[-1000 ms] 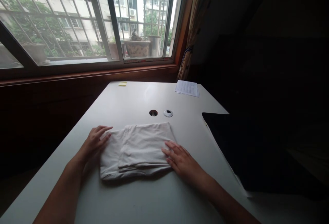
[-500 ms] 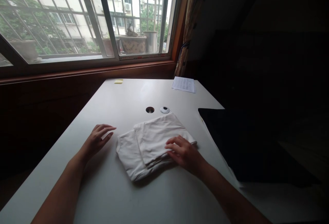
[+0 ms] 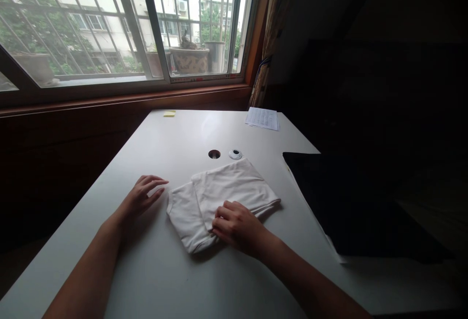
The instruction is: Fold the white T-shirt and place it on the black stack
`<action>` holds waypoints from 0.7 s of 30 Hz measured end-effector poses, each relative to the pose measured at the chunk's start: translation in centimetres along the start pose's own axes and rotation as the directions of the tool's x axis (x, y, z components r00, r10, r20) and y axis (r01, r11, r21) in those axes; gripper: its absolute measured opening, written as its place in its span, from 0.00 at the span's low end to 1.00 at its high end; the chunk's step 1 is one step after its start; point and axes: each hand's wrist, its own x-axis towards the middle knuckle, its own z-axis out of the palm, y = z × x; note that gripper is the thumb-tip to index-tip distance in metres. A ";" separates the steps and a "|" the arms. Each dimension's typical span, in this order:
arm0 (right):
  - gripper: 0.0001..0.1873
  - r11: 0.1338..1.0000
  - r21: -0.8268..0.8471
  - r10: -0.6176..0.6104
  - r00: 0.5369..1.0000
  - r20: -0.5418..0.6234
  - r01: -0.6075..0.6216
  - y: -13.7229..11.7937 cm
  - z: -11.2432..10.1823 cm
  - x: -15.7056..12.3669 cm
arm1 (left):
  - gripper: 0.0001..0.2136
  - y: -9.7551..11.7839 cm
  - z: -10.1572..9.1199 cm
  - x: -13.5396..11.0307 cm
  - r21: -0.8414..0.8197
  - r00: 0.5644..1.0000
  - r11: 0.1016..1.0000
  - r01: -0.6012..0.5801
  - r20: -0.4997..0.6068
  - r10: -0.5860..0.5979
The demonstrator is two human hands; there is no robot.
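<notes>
A folded white cloth (image 3: pixel 223 194) lies on the white table (image 3: pixel 190 129), turned at an angle. My right hand (image 3: pixel 237 225) rests on the cloth's near edge with its fingers curled down onto the fabric, and I cannot see whether it grips a layer. My left hand (image 3: pixel 142 196) hovers just left of the cloth, fingers spread and empty, a small gap from the fabric.
Beyond the cloth are a round cable hole (image 3: pixel 214 154) and its loose white cap (image 3: pixel 235 154). A printed sheet (image 3: pixel 262 118) and a yellow sticky note (image 3: pixel 169 113) lie near the window. A dark recess (image 3: pixel 351 202) cuts into the table's right side.
The cloth was slid to the right and rotated. My right hand moved from its right edge to its near edge. My left hand came off the cloth and stayed left of it.
</notes>
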 end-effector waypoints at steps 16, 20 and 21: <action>0.02 0.998 0.059 -0.007 0.998 -0.069 0.011 -0.5 -0.5 -0.4 | 0.13 -0.1 0.1 0.0 -0.007 1.000 1.000 -0.024 0.002 0.024; 0.02 0.998 0.053 -0.020 1.000 -0.020 0.021 -0.4 0.1 -0.7 | 0.13 -0.5 0.3 -0.1 -0.004 0.999 0.999 -0.034 0.005 0.034; 0.02 0.998 0.048 -0.030 1.000 0.003 0.029 -0.4 0.2 -0.7 | 0.13 -0.6 0.3 -0.1 -0.005 0.999 0.999 -0.035 0.004 0.035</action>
